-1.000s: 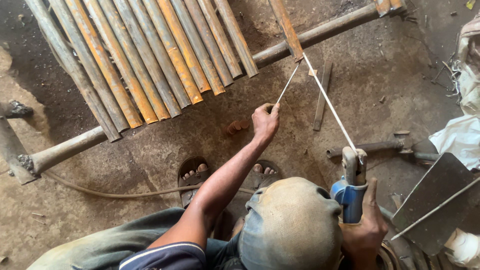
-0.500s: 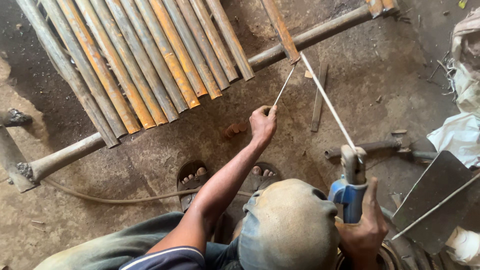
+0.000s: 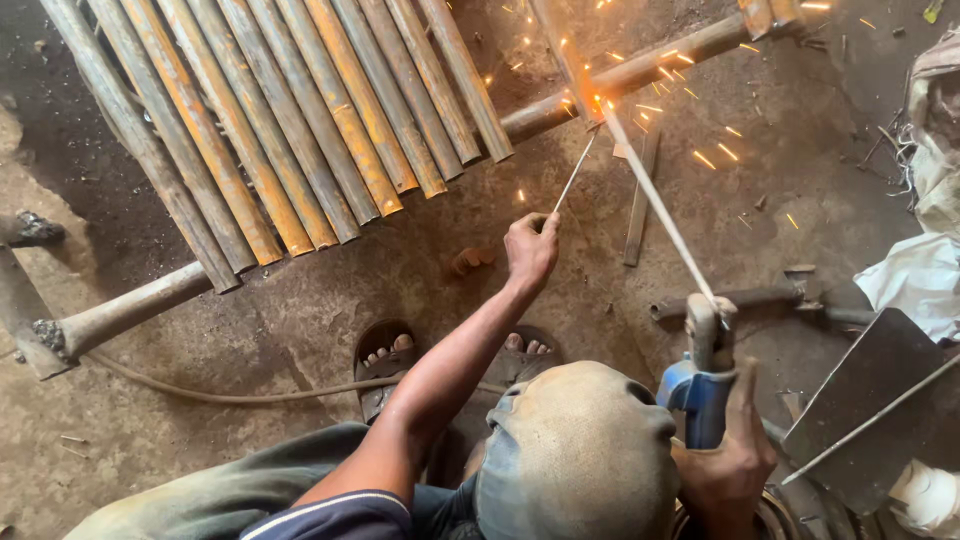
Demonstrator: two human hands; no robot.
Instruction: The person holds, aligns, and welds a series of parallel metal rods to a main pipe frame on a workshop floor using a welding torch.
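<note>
My left hand [image 3: 530,250] reaches forward and pinches a thin metal rod [image 3: 574,175] whose tip points at the joint [image 3: 592,105] on the long crosswise pipe [image 3: 640,70]. At the lower right, my right hand [image 3: 737,470] grips a blue electrode holder [image 3: 698,392]. Its long welding electrode [image 3: 655,205] slants up to the same joint, where a bright arc burns and orange sparks scatter. A short upright bar [image 3: 560,50] meets the pipe there. A grey-brown head covering [image 3: 575,455] fills the bottom centre.
Several rusty pipes [image 3: 300,130] lie side by side across the long pipe's left part [image 3: 130,310]. A cable [image 3: 230,395] runs over the dirt floor by sandalled feet [image 3: 385,355]. A flat bar [image 3: 640,200], a metal plate [image 3: 870,400] and white sacks [image 3: 920,270] sit at the right.
An arc has struck at the joint and sparks now fly; earlier there were none. Both hands hold nearly the same places.
</note>
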